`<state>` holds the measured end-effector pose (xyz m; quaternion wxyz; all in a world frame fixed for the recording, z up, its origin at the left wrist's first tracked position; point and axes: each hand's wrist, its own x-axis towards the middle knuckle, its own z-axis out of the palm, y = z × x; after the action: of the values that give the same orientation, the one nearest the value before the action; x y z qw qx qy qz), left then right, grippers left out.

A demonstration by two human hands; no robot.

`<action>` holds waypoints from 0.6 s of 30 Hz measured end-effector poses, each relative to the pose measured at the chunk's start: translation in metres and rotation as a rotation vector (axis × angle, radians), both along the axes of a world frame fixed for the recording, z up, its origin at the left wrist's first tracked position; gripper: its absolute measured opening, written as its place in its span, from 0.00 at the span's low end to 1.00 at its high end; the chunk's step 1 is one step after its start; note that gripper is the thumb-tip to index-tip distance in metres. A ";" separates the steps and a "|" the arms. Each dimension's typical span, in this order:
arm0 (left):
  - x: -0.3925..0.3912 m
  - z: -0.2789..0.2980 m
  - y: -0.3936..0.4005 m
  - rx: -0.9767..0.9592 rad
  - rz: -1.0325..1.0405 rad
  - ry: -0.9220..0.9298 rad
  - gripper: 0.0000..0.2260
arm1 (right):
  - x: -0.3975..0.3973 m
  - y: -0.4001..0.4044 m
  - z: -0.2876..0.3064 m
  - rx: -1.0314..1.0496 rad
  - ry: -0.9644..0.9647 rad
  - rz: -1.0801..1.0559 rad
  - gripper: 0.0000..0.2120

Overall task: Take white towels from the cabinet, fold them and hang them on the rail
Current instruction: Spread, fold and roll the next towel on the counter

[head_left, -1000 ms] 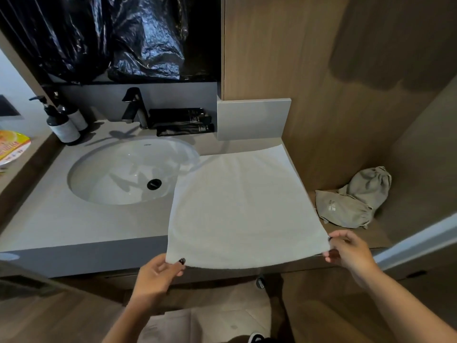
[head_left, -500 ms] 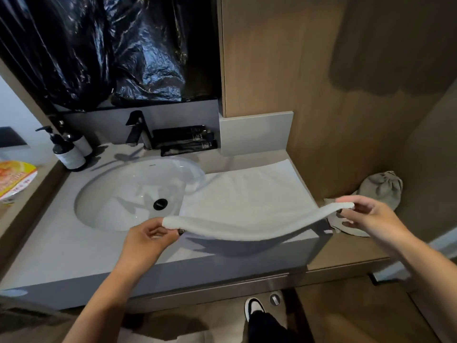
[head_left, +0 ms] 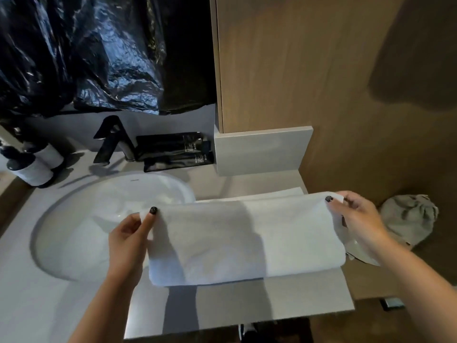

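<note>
The white towel point(head_left: 244, 238) lies folded over on the grey tabletop point(head_left: 272, 303), beside the sink point(head_left: 81, 219). The left hand point(head_left: 128, 241) pinches its far left corner with closed fingers point(head_left: 150, 219); the right hand point(head_left: 358, 219) pinches the far right corner.

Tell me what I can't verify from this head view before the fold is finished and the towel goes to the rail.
- Rail and cabinet: neither shows; outside the frame.
- White towel: its lower layer is covered by the top flap, so edge alignment is unclear.
- Left hand and right hand: fingers under the cloth are hidden.
- Pump bottles: blurred, cut by the left edge.
- Black tubes: print too small to read.
</note>
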<state>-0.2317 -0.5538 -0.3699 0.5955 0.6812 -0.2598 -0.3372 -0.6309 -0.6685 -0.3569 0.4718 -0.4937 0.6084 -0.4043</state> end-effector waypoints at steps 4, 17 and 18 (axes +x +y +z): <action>0.005 -0.025 -0.026 0.110 0.017 -0.065 0.06 | 0.018 -0.037 -0.020 0.024 -0.036 0.015 0.06; -0.005 -0.060 -0.052 0.328 -0.097 -0.145 0.23 | 0.037 -0.085 -0.072 0.066 0.289 0.112 0.12; -0.004 -0.060 -0.052 0.326 -0.097 -0.143 0.24 | 0.037 -0.086 -0.073 0.079 0.305 0.109 0.12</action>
<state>-0.2357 -0.6061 -0.4300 0.4403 0.7776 -0.2762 -0.3539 -0.5943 -0.7541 -0.4304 0.4141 -0.5628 0.6607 -0.2743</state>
